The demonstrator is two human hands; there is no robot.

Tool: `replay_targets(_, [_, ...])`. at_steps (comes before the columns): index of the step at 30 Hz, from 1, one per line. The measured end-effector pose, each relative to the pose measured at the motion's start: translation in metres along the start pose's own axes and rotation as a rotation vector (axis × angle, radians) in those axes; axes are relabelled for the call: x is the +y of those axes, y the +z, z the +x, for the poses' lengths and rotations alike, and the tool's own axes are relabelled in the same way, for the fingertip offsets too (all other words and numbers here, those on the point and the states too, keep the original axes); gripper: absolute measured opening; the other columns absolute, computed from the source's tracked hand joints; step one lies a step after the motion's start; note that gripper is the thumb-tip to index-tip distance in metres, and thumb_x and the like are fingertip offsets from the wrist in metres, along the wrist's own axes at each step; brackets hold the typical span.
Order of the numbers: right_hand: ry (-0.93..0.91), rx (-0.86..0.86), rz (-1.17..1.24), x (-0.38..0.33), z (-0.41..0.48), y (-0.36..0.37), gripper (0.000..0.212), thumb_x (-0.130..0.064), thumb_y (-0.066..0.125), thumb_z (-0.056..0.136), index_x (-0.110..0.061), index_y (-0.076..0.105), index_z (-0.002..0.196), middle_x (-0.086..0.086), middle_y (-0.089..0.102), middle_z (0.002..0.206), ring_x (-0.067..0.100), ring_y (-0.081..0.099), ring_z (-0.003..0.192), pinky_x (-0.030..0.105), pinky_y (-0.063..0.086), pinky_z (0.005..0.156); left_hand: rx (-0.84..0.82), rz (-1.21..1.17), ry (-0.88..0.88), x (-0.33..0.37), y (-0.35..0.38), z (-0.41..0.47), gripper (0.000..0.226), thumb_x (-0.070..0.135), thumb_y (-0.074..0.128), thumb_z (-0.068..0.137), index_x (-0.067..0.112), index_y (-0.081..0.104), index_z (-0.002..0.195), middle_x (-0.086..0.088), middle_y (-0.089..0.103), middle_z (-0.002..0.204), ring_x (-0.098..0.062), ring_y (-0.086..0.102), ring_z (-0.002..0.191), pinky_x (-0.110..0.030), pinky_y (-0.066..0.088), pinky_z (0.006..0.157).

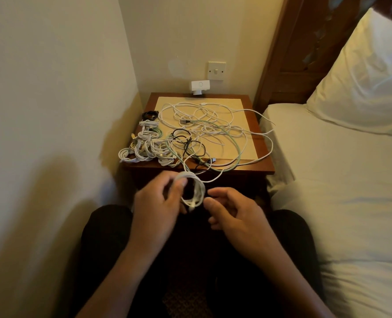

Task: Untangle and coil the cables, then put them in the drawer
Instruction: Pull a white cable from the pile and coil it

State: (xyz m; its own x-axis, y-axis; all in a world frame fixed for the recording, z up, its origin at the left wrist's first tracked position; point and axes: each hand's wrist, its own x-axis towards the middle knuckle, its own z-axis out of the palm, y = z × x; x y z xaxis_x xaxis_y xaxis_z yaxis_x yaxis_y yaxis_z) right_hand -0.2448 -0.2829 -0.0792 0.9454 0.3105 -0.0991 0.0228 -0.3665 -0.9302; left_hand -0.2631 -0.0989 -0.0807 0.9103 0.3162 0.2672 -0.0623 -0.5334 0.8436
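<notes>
Just below the nightstand (262, 167) edge, the left hand (158, 203) curls round a white coil (193, 191), while the right hand (234, 214) sits beside it, fingers bent; whether it pinches a strand I cannot tell. The coil's tail runs up into the tangle (208, 127), so a pull could likely tighten a knot, drag cables off, or spring 1 loop loose.

A white coil (193, 191) is held before the nightstand (262, 166), where white, green, black cables (210, 128) lie tangled.
</notes>
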Motion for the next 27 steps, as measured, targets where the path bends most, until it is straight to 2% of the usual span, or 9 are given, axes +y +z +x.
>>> replay_targets(2, [0.016, -0.004, 0.039, -0.004, 0.004, 0.011, 0.027, -0.045, 0.068, 0.094, -0.036, 0.064, 0.119, -0.008, 0.075, 0.098, 0.009, 0.075, 0.084, 0.036, 0.065, 0.077, -0.063, -0.030, 0.018, 0.007, 0.010, -0.009, 0.011, 0.027, 0.062, 0.101, 0.027, 0.073, 0.102, 0.013, 0.073, 0.084, -0.003, 0.069, 0.079, -0.016, 0.051, 0.067])
replay_targets(6, [0.029, -0.056, -0.063, -0.002, 0.006, 0.007, 0.026, -0.026, 0.064, 0.101, -0.029, 0.064, 0.126, -0.004, 0.074, 0.095, 0.007, 0.075, 0.079, 0.028, 0.064, 0.073, -0.133, -0.140, -0.107, 0.002, 0.006, -0.009, 0.010, 0.027, 0.062, 0.101, 0.029, 0.072, 0.099, 0.007, 0.073, 0.080, -0.011, 0.072, 0.067, -0.029, 0.058, 0.063])
replay_targets(11, [0.044, -0.089, -0.296, 0.001, 0.005, -0.004, 0.025, -0.023, 0.058, 0.104, -0.030, 0.065, 0.128, -0.009, 0.071, 0.099, 0.004, 0.070, 0.088, 0.027, 0.061, 0.084, -0.143, -0.144, -0.205, -0.013, -0.001, -0.006, 0.013, 0.025, 0.060, 0.102, 0.026, 0.073, 0.098, 0.003, 0.072, 0.081, -0.014, 0.072, 0.068, -0.024, 0.057, 0.061])
replay_targets(13, [-0.070, -0.031, -0.401, 0.003, 0.004, -0.007, 0.020, -0.026, 0.060, 0.103, -0.035, 0.069, 0.119, -0.015, 0.067, 0.098, 0.000, 0.064, 0.092, 0.025, 0.058, 0.083, -0.175, -0.278, -0.311, -0.014, 0.000, -0.007, 0.016, 0.022, 0.058, 0.103, 0.018, 0.073, 0.100, -0.001, 0.072, 0.081, -0.017, 0.071, 0.073, -0.024, 0.057, 0.064])
replay_targets(16, [-0.146, 0.053, -0.497, 0.012, 0.004, -0.006, 0.019, -0.030, 0.064, 0.100, -0.038, 0.072, 0.115, -0.020, 0.059, 0.103, -0.001, 0.055, 0.096, 0.021, 0.050, 0.081, -0.263, -0.563, -0.467, -0.008, 0.008, -0.013, 0.021, 0.018, 0.052, 0.105, 0.005, 0.068, 0.108, -0.008, 0.071, 0.084, -0.023, 0.070, 0.077, -0.040, 0.061, 0.079])
replay_targets(18, [-0.085, 0.079, -0.401, 0.018, 0.005, -0.004, 0.017, -0.028, 0.068, 0.097, -0.037, 0.074, 0.110, -0.018, 0.061, 0.099, -0.001, 0.058, 0.091, 0.020, 0.051, 0.076, -0.269, -0.685, -0.513, -0.006, 0.015, -0.018, 0.021, 0.017, 0.052, 0.105, 0.001, 0.065, 0.111, -0.014, 0.071, 0.089, -0.028, 0.073, 0.083, -0.044, 0.060, 0.085])
replay_targets(20, [-0.003, 0.075, -0.244, 0.021, 0.005, -0.002, 0.016, -0.027, 0.070, 0.096, -0.040, 0.072, 0.106, -0.016, 0.069, 0.095, -0.003, 0.065, 0.090, 0.022, 0.058, 0.079, -0.256, -0.715, -0.529, -0.006, 0.019, -0.020, 0.022, 0.018, 0.053, 0.104, 0.001, 0.065, 0.111, -0.020, 0.072, 0.096, -0.033, 0.074, 0.092, -0.041, 0.060, 0.085])
replay_targets(24, [0.095, 0.029, 0.037, 0.025, 0.004, 0.005, 0.021, -0.022, 0.067, 0.098, -0.038, 0.072, 0.112, -0.018, 0.075, 0.102, 0.000, 0.071, 0.096, 0.031, 0.062, 0.088, -0.261, -0.587, -0.518, -0.010, 0.026, -0.023, 0.027, 0.023, 0.050, 0.105, 0.007, 0.073, 0.104, -0.009, 0.075, 0.100, -0.020, 0.073, 0.098, -0.039, 0.060, 0.090])
replay_targets(27, [0.156, 0.003, 0.249, 0.021, 0.003, 0.004, 0.023, -0.015, 0.062, 0.101, -0.030, 0.073, 0.112, -0.011, 0.078, 0.102, 0.007, 0.074, 0.097, 0.030, 0.062, 0.086, -0.267, -0.581, -0.536, -0.013, 0.030, -0.023, 0.031, 0.021, 0.045, 0.107, 0.008, 0.073, 0.102, -0.007, 0.074, 0.095, -0.019, 0.072, 0.094, -0.043, 0.060, 0.092])
